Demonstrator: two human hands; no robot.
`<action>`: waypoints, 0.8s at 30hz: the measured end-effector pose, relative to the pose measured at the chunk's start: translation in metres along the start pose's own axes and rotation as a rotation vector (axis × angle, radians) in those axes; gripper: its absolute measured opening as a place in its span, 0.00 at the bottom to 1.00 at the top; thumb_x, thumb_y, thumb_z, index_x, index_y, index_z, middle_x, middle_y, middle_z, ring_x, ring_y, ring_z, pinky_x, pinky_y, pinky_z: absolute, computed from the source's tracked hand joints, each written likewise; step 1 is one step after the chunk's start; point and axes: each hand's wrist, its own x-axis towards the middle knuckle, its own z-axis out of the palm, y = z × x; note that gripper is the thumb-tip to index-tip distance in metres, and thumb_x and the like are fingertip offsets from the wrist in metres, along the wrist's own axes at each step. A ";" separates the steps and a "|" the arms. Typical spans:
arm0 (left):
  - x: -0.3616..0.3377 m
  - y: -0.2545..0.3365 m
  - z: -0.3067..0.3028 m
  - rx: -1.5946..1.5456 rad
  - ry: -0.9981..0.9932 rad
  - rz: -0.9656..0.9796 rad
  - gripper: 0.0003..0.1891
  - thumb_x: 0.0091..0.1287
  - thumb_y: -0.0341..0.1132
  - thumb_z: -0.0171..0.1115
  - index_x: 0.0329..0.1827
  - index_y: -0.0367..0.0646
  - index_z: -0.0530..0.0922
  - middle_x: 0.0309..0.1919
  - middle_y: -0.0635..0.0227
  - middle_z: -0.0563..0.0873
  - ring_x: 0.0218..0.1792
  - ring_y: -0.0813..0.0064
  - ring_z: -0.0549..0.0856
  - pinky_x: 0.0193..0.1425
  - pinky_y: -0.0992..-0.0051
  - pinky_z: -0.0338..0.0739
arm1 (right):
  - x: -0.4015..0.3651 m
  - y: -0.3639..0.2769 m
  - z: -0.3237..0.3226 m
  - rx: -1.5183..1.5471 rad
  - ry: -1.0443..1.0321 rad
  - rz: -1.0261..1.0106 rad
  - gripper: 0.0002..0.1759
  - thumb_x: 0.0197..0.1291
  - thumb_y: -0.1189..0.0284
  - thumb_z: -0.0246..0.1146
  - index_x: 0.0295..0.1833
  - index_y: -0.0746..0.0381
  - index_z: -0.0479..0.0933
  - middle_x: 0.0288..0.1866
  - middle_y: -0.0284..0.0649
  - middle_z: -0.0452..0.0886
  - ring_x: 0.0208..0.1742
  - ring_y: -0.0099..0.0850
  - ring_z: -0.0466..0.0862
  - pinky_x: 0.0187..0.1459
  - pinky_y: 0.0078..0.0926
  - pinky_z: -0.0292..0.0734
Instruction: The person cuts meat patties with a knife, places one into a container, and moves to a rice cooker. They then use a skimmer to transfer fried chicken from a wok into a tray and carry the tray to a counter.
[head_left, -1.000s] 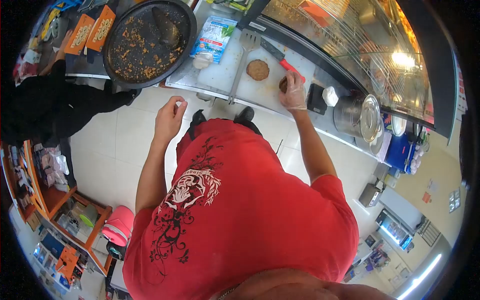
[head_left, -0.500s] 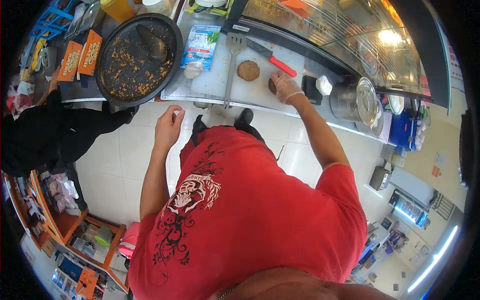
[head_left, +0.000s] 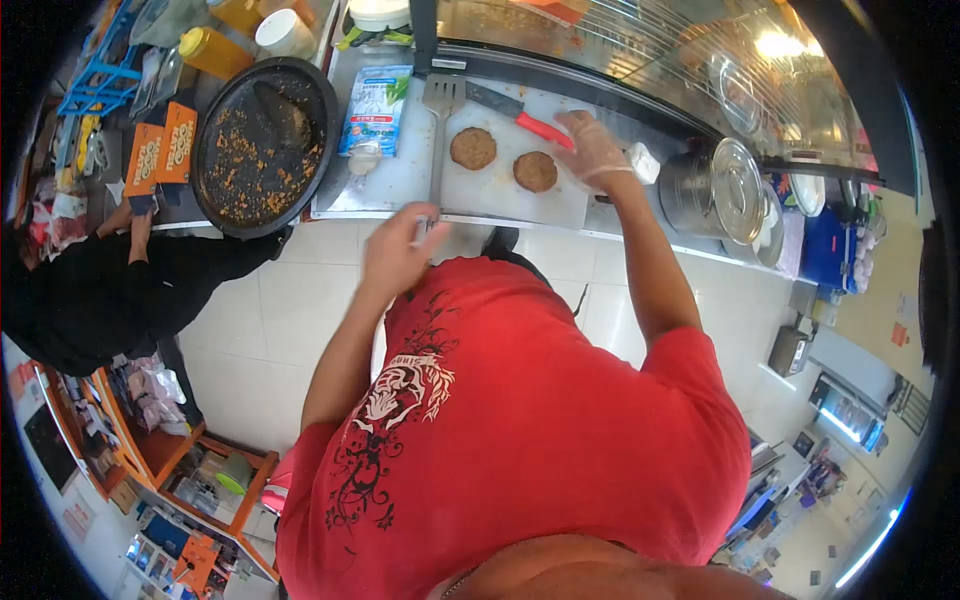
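Two round browned patties lie on a white cutting board [head_left: 470,205]: a left patty [head_left: 473,148] and a right patty [head_left: 535,172]. My right hand [head_left: 596,152], in a clear plastic glove, is open just right of the right patty, fingers stretched at the red-handled end of a knife [head_left: 500,103]. A metal spatula [head_left: 440,130] lies along the board's left part, its handle toward me. Bare and slightly blurred, my left hand [head_left: 398,250] is by the lower end of that handle, thumb and fingers apart.
Left of the board are a blue-white packet [head_left: 378,105] and a dark round pan [head_left: 215,195] with crumbs. Lidded steel pots [head_left: 690,190] stand at right, below a glass display case [head_left: 640,60]. A person in black [head_left: 130,280] works at far left, hands near orange boxes [head_left: 178,140].
My right hand has left the right patty, which now lies uncovered, and moved up beside the knife handle. My left hand has come right and up to the spatula's handle end.
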 end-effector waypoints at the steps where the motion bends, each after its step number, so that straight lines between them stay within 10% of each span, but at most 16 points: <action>1: 0.014 0.029 0.020 0.042 -0.002 0.137 0.16 0.66 0.45 0.69 0.47 0.43 0.80 0.34 0.60 0.87 0.29 0.66 0.85 0.36 0.67 0.80 | 0.005 0.013 0.008 0.178 0.093 -0.020 0.31 0.60 0.62 0.67 0.68 0.60 0.73 0.65 0.51 0.76 0.64 0.48 0.78 0.63 0.44 0.74; 3: 0.039 0.079 0.061 0.127 0.024 0.442 0.19 0.65 0.50 0.67 0.44 0.42 0.81 0.37 0.59 0.87 0.34 0.59 0.87 0.38 0.60 0.81 | 0.008 0.010 0.023 0.633 0.276 0.141 0.30 0.63 0.59 0.66 0.68 0.60 0.72 0.66 0.47 0.76 0.63 0.41 0.78 0.62 0.37 0.73; 9: 0.078 0.136 0.142 0.212 -0.160 0.295 0.19 0.66 0.51 0.63 0.37 0.42 0.78 0.30 0.59 0.86 0.30 0.54 0.87 0.32 0.55 0.80 | -0.009 0.010 0.025 1.791 0.412 0.449 0.32 0.71 0.57 0.61 0.76 0.51 0.61 0.68 0.39 0.68 0.62 0.35 0.75 0.57 0.34 0.73; 24: 0.071 0.143 0.171 0.264 -0.086 0.267 0.08 0.67 0.38 0.60 0.36 0.44 0.76 0.29 0.59 0.85 0.27 0.55 0.86 0.28 0.57 0.79 | 0.016 0.026 0.041 1.470 0.255 0.217 0.45 0.67 0.53 0.63 0.82 0.47 0.48 0.78 0.48 0.57 0.73 0.46 0.65 0.67 0.48 0.66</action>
